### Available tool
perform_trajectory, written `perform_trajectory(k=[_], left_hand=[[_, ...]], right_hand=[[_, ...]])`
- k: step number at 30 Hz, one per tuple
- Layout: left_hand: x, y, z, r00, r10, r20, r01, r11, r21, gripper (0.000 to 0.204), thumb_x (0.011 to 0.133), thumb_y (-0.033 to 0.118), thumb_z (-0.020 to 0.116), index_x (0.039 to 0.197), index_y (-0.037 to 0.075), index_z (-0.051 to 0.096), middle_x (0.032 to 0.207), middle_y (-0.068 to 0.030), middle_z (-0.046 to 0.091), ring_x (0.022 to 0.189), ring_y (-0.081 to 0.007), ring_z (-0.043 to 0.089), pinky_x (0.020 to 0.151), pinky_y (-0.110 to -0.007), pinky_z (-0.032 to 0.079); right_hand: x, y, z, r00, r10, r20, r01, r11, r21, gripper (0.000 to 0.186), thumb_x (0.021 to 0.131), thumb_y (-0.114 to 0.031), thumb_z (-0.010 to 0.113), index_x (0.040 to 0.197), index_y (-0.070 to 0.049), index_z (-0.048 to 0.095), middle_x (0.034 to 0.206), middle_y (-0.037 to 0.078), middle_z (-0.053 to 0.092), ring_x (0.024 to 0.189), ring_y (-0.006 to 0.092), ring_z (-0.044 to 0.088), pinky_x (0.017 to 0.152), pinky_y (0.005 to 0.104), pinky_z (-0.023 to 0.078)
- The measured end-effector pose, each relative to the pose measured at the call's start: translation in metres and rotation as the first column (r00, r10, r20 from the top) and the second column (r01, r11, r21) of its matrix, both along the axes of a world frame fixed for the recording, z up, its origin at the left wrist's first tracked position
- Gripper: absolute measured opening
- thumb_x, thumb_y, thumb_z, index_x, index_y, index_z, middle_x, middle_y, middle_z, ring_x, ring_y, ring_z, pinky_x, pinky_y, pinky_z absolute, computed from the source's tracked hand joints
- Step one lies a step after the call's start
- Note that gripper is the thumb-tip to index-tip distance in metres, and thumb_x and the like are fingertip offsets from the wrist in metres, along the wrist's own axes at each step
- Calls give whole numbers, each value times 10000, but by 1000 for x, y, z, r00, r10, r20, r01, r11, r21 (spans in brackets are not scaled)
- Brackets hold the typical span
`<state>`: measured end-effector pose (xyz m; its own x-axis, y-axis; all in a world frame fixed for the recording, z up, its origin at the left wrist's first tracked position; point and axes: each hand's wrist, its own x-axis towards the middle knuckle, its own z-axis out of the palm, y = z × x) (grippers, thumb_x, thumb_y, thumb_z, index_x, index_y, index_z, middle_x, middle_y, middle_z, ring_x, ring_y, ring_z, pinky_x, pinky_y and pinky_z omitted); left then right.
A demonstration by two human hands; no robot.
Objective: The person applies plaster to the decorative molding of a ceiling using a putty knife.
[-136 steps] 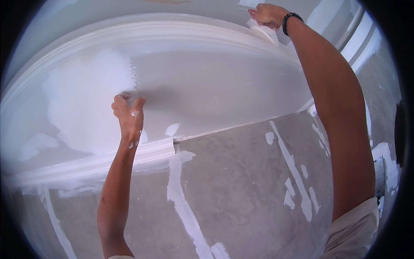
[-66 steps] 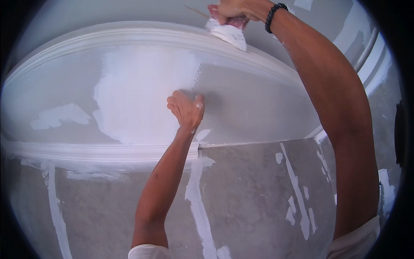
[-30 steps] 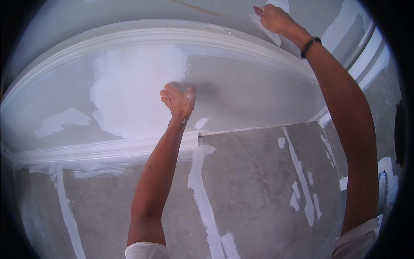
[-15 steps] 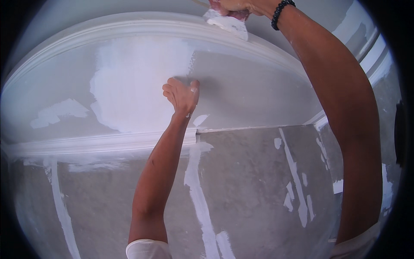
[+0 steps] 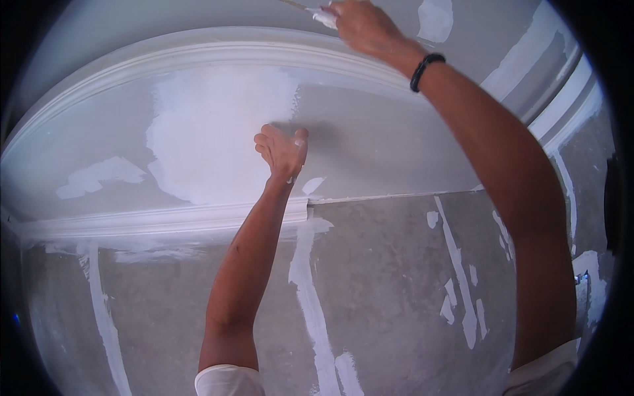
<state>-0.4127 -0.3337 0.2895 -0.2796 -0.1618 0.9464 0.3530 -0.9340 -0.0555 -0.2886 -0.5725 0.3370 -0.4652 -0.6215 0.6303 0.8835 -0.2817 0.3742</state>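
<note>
My right hand [image 5: 370, 30], with a black beaded bracelet [image 5: 424, 70] at the wrist, is raised to the top edge, closed around a putty knife [image 5: 323, 16] smeared with white. Only part of that tool shows, seen nearly edge-on, and a thin yellowish strip sticks out beyond it. My left hand [image 5: 282, 150] is up against the pale panel [image 5: 383, 138], thumb apart from the fingers, nothing visible in it. Bits of white stuff cling to its skin. A broad patch of white filler [image 5: 205, 132] covers the panel to its left.
A curved white moulding [image 5: 198, 49] arches over the panel. A straight white moulding [image 5: 165, 218] runs below it and ends near my left forearm. Underneath, a grey wall [image 5: 383, 264] carries several white filler streaks [image 5: 307, 290]. More mouldings [image 5: 561, 119] stand at the right.
My right hand has come down and left in the picture. The putty knife has turned from showing its broad white face to nearly edge-on. My left hand keeps its place on the panel.
</note>
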Motion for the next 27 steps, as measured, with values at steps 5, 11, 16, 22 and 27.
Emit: perform_trajectory(k=[5,11,16,22,27], left_hand=[[-7,1,-2,1000,22,2,-22,999,28,582,717,269,618,1065,-125,366,1076,-273,363,1033,-374,353,953,-472,296],[-10,0,-4,1000,10,4,-10,1000,-4,593,716,270,617,1077,-126,362,1089,-275,356,1043,-376,350,959,-474,295],[-13,4,-2,999,35,5,-35,999,-27,612,704,268,616,1094,-131,363,1104,-279,350,1062,-383,348,959,-481,304],[-1,-4,-3,999,-29,-14,29,1000,-6,623,701,270,616,1102,-133,362,1102,-281,354,1065,-388,353,954,-483,312],[-11,-9,-8,999,-28,-22,26,997,-73,682,721,286,635,1182,-136,363,1177,-303,355,1111,-413,356,985,-487,319]], right_hand=[[-18,52,-41,978,-140,152,122,985,125,230,800,-15,527,945,-40,703,820,212,673,800,331,652,774,419,532],[-4,25,-80,970,-163,179,158,986,43,254,844,-22,510,1022,-62,687,866,199,676,800,335,650,795,420,524],[20,-42,-48,822,140,-552,-363,875,-320,472,1011,-289,385,917,106,626,707,183,620,595,265,580,559,372,463],[17,-44,-3,843,-153,-516,-68,920,-385,549,1005,-375,363,787,48,635,646,122,574,540,253,520,550,408,428],[-55,-63,-24,888,-138,-438,-184,766,-615,564,1001,-404,353,570,-67,492,551,50,426,476,204,359,528,393,360]])
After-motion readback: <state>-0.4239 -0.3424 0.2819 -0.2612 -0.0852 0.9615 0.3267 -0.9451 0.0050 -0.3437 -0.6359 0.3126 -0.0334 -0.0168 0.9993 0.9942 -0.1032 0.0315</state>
